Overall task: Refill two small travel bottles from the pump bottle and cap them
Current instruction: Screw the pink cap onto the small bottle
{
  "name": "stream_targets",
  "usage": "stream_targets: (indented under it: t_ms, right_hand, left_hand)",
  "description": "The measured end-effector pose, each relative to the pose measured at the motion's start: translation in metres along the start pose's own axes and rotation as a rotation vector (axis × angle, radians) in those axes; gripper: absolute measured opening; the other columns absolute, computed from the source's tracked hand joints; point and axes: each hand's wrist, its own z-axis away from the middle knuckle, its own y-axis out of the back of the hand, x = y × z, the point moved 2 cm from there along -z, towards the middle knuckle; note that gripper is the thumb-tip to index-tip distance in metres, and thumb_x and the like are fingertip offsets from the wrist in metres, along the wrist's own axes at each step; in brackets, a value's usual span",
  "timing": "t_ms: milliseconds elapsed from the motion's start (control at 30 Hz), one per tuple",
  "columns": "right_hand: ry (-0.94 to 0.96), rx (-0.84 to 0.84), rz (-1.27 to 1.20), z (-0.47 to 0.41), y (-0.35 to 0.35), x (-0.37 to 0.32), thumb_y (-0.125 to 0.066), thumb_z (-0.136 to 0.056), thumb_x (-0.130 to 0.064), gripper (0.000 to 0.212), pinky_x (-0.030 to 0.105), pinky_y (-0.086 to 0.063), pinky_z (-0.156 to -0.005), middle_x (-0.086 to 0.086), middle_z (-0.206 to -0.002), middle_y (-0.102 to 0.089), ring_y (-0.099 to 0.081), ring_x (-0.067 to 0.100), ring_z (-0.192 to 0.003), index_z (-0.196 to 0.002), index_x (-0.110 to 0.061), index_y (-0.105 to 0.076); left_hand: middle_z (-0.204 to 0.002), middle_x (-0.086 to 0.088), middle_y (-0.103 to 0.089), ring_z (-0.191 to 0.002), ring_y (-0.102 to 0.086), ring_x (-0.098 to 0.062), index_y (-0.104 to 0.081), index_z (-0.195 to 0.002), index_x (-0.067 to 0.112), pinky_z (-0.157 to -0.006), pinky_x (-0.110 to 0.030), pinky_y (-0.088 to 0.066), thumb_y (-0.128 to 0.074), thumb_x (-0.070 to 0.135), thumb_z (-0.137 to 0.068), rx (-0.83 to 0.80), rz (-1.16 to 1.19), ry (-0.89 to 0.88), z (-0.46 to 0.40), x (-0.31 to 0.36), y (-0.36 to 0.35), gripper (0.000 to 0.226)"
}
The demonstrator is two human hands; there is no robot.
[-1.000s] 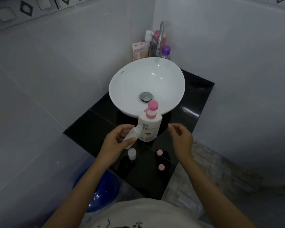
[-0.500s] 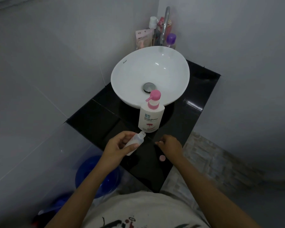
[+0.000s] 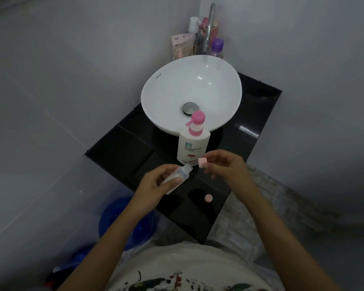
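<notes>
My left hand [image 3: 155, 182] grips a small translucent travel bottle [image 3: 180, 174], tilted with its open neck toward the upper right. My right hand [image 3: 227, 166] pinches a pink cap [image 3: 202, 162] just right of that neck, not touching it. The white pump bottle [image 3: 192, 147] with a pink pump head stands upright on the black counter [image 3: 118, 148] behind both hands. A second pink cap [image 3: 208, 198] lies on the counter below my right hand. The second travel bottle is hidden behind my left hand.
A white basin [image 3: 170, 89] sits on the counter behind the pump bottle, with a chrome tap [image 3: 209, 28] and several toiletries [image 3: 197, 38] in the corner. White tiled walls close in on the left and back. A blue basin [image 3: 122, 223] sits on the floor at left.
My right hand picked one pink cap up off the counter and raised it to the neck of the travel bottle. My left hand kept hold of the bottle.
</notes>
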Motion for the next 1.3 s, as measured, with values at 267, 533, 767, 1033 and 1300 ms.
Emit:
stream_targets:
  t_ms: [267, 533, 767, 1033, 1300]
  right_hand:
    - [0.096, -0.085, 0.144, 0.017, 0.000, -0.018, -0.069, -0.080, -0.003, 0.025, 0.022, -0.056, -0.076, 0.008, -0.099, -0.073, -0.070, 0.016, -0.087, -0.102, -0.014, -0.070]
    - [0.104, -0.105, 0.244, 0.022, -0.002, -0.029, -0.070, -0.081, -0.011, 0.021, 0.011, -0.051, -0.065, 0.001, -0.089, -0.072, -0.067, 0.003, -0.072, -0.101, -0.010, -0.070]
    - [0.064, -0.002, 0.379, 0.024, -0.002, -0.030, -0.061, -0.085, -0.039, 0.021, 0.013, -0.048, -0.053, 0.003, -0.070, -0.068, -0.057, 0.004, -0.052, -0.086, -0.020, -0.068]
    - [0.093, -0.046, 0.323, 0.029, 0.004, -0.035, -0.065, -0.084, -0.029, 0.012, 0.011, -0.047, -0.052, 0.004, -0.072, -0.070, -0.060, 0.007, -0.054, -0.087, -0.018, -0.068]
    - [0.176, -0.093, 0.372, 0.031, 0.008, -0.037, -0.066, -0.079, -0.042, 0.026, 0.030, -0.057, -0.072, 0.001, -0.089, -0.069, -0.066, 0.020, -0.078, -0.100, -0.028, -0.065]
  left_hand:
    - [-0.103, 0.005, -0.068, -0.096, -0.063, -0.010, -0.064, -0.109, 0.026, -0.080, -0.025, -0.054, -0.066, 0.019, -0.082, -0.033, -0.053, -0.022, -0.001, 0.011, -0.004, 0.028]
    - [-0.105, -0.003, -0.068, -0.099, -0.064, -0.018, -0.065, -0.104, 0.022, -0.085, -0.033, -0.054, -0.068, 0.019, -0.080, -0.045, -0.026, -0.037, -0.001, 0.017, -0.005, 0.024]
    - [-0.106, -0.005, -0.068, -0.099, -0.064, -0.018, -0.065, -0.105, 0.019, -0.083, -0.027, -0.054, -0.067, 0.020, -0.079, -0.069, -0.004, -0.045, 0.000, 0.023, -0.008, 0.025]
    - [-0.103, 0.005, -0.068, -0.098, -0.064, -0.009, -0.065, -0.103, 0.025, -0.081, -0.022, -0.055, -0.065, 0.033, -0.074, -0.084, -0.002, -0.074, 0.000, 0.032, -0.008, 0.031]
    - [-0.105, 0.005, -0.067, -0.100, -0.063, -0.009, -0.065, -0.103, 0.026, -0.080, -0.019, -0.054, -0.063, 0.035, -0.073, -0.078, 0.005, -0.086, -0.002, 0.037, -0.009, 0.031]
